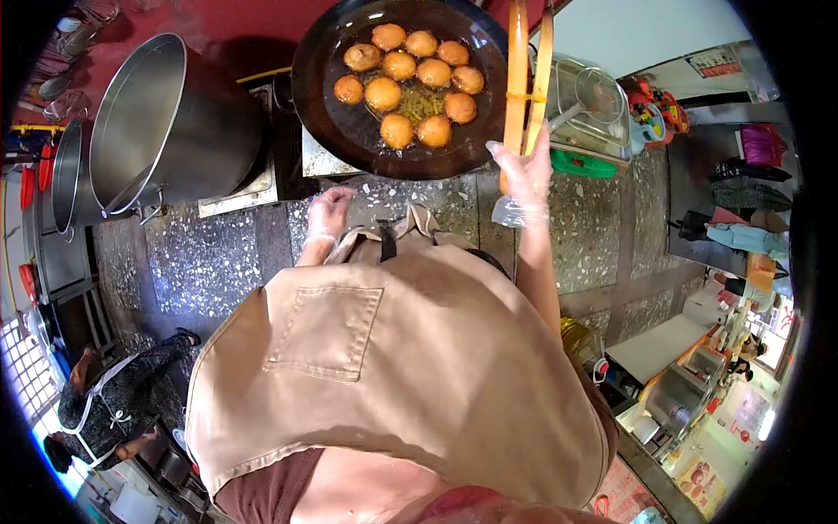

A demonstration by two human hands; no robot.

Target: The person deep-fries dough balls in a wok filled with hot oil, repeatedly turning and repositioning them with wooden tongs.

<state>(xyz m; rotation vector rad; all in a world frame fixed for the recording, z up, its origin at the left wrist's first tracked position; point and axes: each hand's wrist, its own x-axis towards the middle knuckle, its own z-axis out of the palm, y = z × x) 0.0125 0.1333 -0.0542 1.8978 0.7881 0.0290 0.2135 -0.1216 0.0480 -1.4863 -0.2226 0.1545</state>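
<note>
A wide dark wok (pixel 312 113) holds oil and several browned fried dough balls (pixel 399 66), with small greenish bits between them. My right hand (pixel 527 179), in a clear plastic glove, is closed around a pair of long bamboo tongs (pixel 518 61) bound by a band. The tongs point away from me along the wok's right edge, and their far ends run out of view. My left hand (pixel 328 214), also gloved, is near my apron (pixel 436 341), below the wok's left rim. Its fingers are curled in, with nothing visible in them.
Left of the wok stands a large deep pot (pixel 209 131), with a smaller pot (pixel 68 175) beyond it. To the right are a wire strainer (pixel 599 94) over a glass-like container and a green tray (pixel 583 166). Another person (pixel 113 402) stands at the lower left.
</note>
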